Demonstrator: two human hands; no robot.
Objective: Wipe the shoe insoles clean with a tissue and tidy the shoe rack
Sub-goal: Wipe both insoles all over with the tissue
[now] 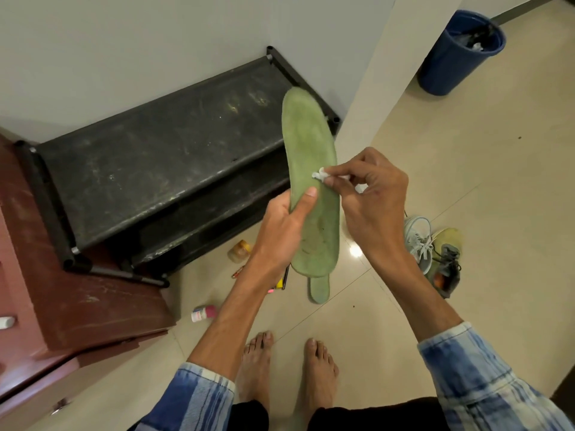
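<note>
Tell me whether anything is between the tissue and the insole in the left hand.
Nothing visible. The right hand pinches the tissue right against the insole, and the left hand holds it lower down, thumb clear of the wiping spot.

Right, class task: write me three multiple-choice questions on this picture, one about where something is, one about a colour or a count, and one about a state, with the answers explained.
1. Where is the blue bin? A) near left B) far right, on the floor C) dead centre
2. How many green insoles show? A) one B) two C) four
3. What is the right hand doing? A) hanging idle B) lying flat C) pinching a tissue against the held insole

Answers: B, it stands on the tiles at the upper right; B, the left hand holds one and a second insole lies on the floor beneath; C, its fingers press the white tissue onto the green surface.
</note>
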